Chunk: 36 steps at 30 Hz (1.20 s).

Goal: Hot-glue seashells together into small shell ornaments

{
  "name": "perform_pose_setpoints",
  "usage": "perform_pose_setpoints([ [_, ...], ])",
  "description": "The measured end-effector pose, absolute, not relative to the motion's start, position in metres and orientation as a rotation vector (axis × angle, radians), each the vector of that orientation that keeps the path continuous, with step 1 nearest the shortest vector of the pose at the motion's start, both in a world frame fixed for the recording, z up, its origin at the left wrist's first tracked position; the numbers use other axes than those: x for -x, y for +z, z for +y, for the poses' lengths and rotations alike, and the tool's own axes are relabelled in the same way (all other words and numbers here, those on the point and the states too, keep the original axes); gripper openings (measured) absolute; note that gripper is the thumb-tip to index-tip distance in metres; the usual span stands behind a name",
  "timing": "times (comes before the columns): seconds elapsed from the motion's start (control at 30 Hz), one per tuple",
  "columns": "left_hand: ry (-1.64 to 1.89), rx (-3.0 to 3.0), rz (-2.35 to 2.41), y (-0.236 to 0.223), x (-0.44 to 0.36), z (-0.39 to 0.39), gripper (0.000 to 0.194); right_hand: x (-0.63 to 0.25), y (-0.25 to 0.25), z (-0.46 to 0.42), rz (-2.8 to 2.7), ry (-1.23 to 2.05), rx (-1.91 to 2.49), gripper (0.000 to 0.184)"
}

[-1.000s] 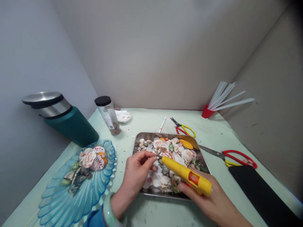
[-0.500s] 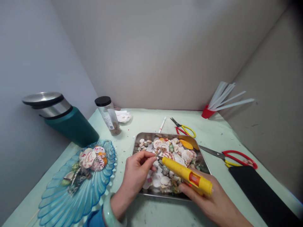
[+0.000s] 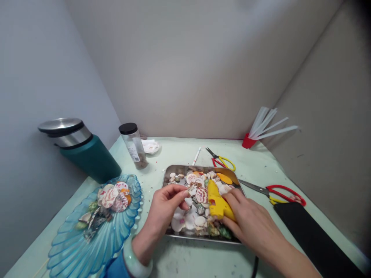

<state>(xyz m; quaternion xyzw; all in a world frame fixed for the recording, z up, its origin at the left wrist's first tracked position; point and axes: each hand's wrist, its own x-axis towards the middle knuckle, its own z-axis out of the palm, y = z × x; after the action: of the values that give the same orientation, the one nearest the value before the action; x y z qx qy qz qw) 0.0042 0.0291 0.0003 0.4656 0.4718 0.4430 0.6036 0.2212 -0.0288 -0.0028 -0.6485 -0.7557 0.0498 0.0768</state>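
Over the left side of a metal tray (image 3: 203, 238), my left hand (image 3: 165, 206) pinches a small, pale shell-like piece (image 3: 191, 189) between thumb and fingertips. My right hand (image 3: 249, 218) is wrapped round a yellow hot glue gun (image 3: 216, 200) above the tray's right half. The glue gun's nozzle points away toward the back of the table, apart from the pinched piece. Beneath both hands lie many seashells (image 3: 199, 221) of mixed white, striped, green and orange colours. A black cord runs down below my right wrist.
On the left a blue scalloped glass dish (image 3: 116, 239) holds a shell cluster (image 3: 111, 199); behind it stand a teal bottle (image 3: 92, 158) and a black-lidded jar (image 3: 134, 148). Scissors (image 3: 285, 193), smaller snips (image 3: 223, 160), a black strip (image 3: 313, 239) and a red cup of glue sticks (image 3: 248, 141) lie rightward.
My right hand has turned the glue gun, swinging its nozzle away from the piece in my left hand to point toward the back. My left hand keeps its pinch. The view shifted slightly.
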Motion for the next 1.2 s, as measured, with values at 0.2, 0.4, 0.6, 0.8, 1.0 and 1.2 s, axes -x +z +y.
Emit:
perform_pose_setpoints([
  [0.2, 1.153, -1.137, 1.125, 0.002, 0.0, 0.027, 0.016, -0.225, 0.007, -0.021, -2.39, 0.13, 1.891, 0.035],
  [0.4, 1.288, -1.307, 1.209, -0.009, 0.006, 0.022, 0.015, -0.216, 0.038, -0.003, -2.385, -0.015, 1.767, 0.019],
  [0.6, 1.308, -1.325, 1.225, -0.015, 0.006, 0.021, 0.014, -0.185, 0.043, 0.04, -2.539, -0.017, 1.785, 0.017],
  [0.8, 1.299, -1.335, 1.231, -0.016, 0.007, 0.021, 0.013, -0.169, 0.025, 0.072, -2.688, 0.07, 1.803, 0.016],
  [1.0, 1.308, -1.328, 1.213, -0.014, 0.007, 0.021, 0.012, -0.171, 0.022, 0.078, -2.662, 0.136, 1.821, 0.022],
  [1.2, 1.305, -1.338, 1.216, -0.015, 0.007, 0.02, 0.011, -0.188, 0.037, 0.057, -2.427, 0.225, 1.759, 0.004],
])
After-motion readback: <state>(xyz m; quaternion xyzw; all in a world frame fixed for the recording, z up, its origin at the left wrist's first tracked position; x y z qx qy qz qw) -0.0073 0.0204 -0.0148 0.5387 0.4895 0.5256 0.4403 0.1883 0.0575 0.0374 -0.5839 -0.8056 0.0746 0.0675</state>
